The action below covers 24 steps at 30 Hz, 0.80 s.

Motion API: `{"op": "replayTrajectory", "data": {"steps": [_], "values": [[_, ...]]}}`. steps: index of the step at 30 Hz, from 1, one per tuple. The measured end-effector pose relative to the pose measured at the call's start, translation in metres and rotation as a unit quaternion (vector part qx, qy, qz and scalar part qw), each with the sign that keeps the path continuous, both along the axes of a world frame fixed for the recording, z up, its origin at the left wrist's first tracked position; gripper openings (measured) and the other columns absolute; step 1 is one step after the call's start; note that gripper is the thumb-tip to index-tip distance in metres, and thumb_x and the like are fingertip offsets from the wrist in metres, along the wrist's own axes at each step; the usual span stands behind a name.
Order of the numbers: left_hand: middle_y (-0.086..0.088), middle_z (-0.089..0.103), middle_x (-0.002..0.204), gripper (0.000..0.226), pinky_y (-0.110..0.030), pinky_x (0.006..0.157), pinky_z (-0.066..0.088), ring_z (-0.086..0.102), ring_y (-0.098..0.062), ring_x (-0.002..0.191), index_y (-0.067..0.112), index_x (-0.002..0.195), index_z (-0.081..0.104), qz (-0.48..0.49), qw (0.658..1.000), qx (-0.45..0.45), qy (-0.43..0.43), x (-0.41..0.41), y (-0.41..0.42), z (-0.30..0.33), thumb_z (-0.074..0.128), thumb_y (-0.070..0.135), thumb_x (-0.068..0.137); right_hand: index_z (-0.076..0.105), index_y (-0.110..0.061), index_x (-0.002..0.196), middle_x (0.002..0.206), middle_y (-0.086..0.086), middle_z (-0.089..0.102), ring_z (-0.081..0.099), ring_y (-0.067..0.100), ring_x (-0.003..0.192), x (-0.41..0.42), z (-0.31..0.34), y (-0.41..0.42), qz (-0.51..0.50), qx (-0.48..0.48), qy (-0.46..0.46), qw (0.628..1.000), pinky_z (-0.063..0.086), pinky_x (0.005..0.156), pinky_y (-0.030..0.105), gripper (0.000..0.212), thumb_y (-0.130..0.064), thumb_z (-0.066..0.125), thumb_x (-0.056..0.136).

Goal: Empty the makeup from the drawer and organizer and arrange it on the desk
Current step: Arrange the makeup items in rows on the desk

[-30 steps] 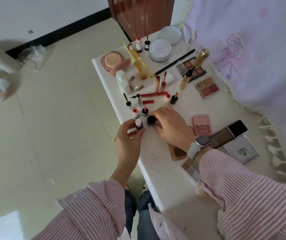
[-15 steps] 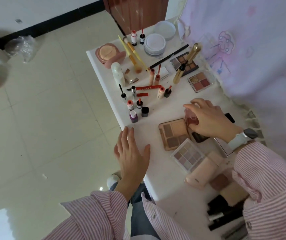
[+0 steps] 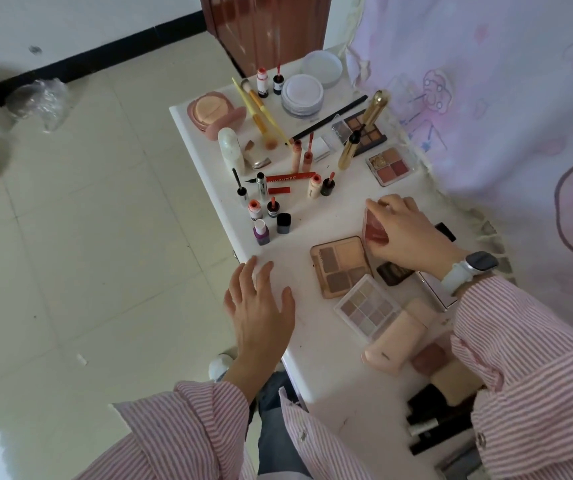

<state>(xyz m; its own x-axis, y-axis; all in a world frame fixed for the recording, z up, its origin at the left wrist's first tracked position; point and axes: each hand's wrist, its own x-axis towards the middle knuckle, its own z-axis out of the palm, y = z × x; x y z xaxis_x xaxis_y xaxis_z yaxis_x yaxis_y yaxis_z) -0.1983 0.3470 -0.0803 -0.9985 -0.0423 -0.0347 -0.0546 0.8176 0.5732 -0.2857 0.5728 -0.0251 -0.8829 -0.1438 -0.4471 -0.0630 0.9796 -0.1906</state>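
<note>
The right hand grasps a small pink compact, fingers curled over its top, holding it tilted just above the white desk to the right of the tan eyeshadow palette; the left hand lies released, fingers spread and straight, at the desk's left edge; near it stand a purple nail polish bottle and a black cap; a pale nine-pan palette lies nearer, touching a peach tube.
</note>
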Motion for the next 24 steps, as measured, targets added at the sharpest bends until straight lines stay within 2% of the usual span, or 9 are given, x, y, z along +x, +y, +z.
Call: {"op": "replayTrajectory", "data": {"steps": [2,4,5,7,8,10,12,17,24], "values": [[-0.006,0.055,0.118,0.029,-0.032,0.093,0.043,0.051,-0.021,0.106,0.011,0.114,0.055,-0.006,0.994,0.102,0.023,0.000,0.004,0.008,0.050,0.024,0.088,0.024,-0.014,0.143,0.138,0.009,0.032,0.030,0.025,0.126,0.007,0.012,-0.003,-0.072,-0.105,0.040,0.991,0.033,0.103,0.036,0.069,-0.030,0.059,0.086],[0.003,0.061,0.106,0.017,-0.031,0.085,0.051,0.060,-0.014,0.092,0.015,0.108,0.059,0.016,0.963,0.252,-0.096,-0.007,0.013,0.032,0.052,0.017,0.092,0.033,-0.016,0.140,0.129,0.002,0.042,0.041,0.015,0.119,0.018,0.025,-0.010,-0.114,-0.220,0.066,0.967,0.035,0.099,0.028,0.064,-0.029,0.062,0.084],[0.002,0.065,0.103,0.014,-0.032,0.085,0.052,0.063,-0.017,0.091,0.018,0.105,0.059,0.025,0.922,0.335,-0.191,-0.012,0.017,0.044,0.050,0.020,0.094,0.038,-0.021,0.137,0.122,-0.005,0.046,0.045,0.008,0.113,0.025,0.033,-0.016,-0.117,-0.264,0.066,0.955,0.036,0.097,0.025,0.060,-0.030,0.063,0.083],[-0.009,0.068,0.106,0.026,-0.035,0.090,0.051,0.064,-0.027,0.098,0.017,0.110,0.059,0.042,0.789,0.504,-0.348,-0.024,0.025,0.061,0.043,0.033,0.097,0.045,-0.035,0.124,0.112,-0.018,0.051,0.049,-0.006,0.106,0.041,0.043,-0.029,-0.096,-0.328,0.059,0.938,0.037,0.094,0.016,0.047,-0.031,0.065,0.081],[-0.014,0.066,0.111,0.035,-0.038,0.093,0.050,0.062,-0.030,0.104,0.015,0.117,0.058,0.050,0.725,0.568,-0.387,-0.029,0.026,0.065,0.040,0.039,0.097,0.045,-0.042,0.117,0.109,-0.023,0.051,0.048,-0.009,0.105,0.048,0.045,-0.036,-0.080,-0.346,0.056,0.933,0.036,0.091,0.012,0.043,-0.031,0.066,0.081],[-0.021,0.063,0.113,0.047,-0.041,0.097,0.047,0.059,-0.035,0.109,0.007,0.125,0.053,0.057,0.663,0.631,-0.399,-0.035,0.025,0.068,0.040,0.041,0.096,0.043,-0.044,0.115,0.109,-0.032,0.049,0.047,-0.008,0.108,0.057,0.046,-0.045,-0.055,-0.363,0.063,0.928,0.035,0.092,0.012,0.042,-0.038,0.065,0.080],[-0.021,0.062,0.107,0.048,-0.040,0.092,0.050,0.060,-0.036,0.105,-0.001,0.125,0.052,0.057,0.654,0.651,-0.381,-0.036,0.023,0.068,0.043,0.036,0.096,0.047,-0.037,0.122,0.113,-0.034,0.046,0.045,0.000,0.112,0.061,0.044,-0.049,-0.026,-0.352,0.093,0.931,0.037,0.097,0.020,0.045,-0.046,0.058,0.079],[-0.022,0.059,0.103,0.037,-0.036,0.081,0.055,0.059,-0.034,0.096,0.000,0.114,0.057,0.064,0.657,0.663,-0.352,-0.037,0.021,0.072,0.053,0.028,0.090,0.057,-0.012,0.124,0.117,-0.001,0.063,0.055,0.016,0.108,0.065,0.032,-0.048,0.028,-0.314,0.158,0.936,0.049,0.091,0.042,0.044,-0.032,0.048,0.086],[-0.017,0.063,0.090,0.021,-0.033,0.071,0.056,0.066,-0.026,0.080,0.002,0.104,0.057,0.105,0.668,0.651,-0.344,-0.036,0.029,0.074,0.054,0.019,0.092,0.062,-0.009,0.113,0.103,0.001,0.068,0.062,0.013,0.091,0.068,0.034,-0.048,0.077,-0.219,0.201,0.952,0.047,0.081,0.024,0.041,-0.026,0.039,0.084]]}}
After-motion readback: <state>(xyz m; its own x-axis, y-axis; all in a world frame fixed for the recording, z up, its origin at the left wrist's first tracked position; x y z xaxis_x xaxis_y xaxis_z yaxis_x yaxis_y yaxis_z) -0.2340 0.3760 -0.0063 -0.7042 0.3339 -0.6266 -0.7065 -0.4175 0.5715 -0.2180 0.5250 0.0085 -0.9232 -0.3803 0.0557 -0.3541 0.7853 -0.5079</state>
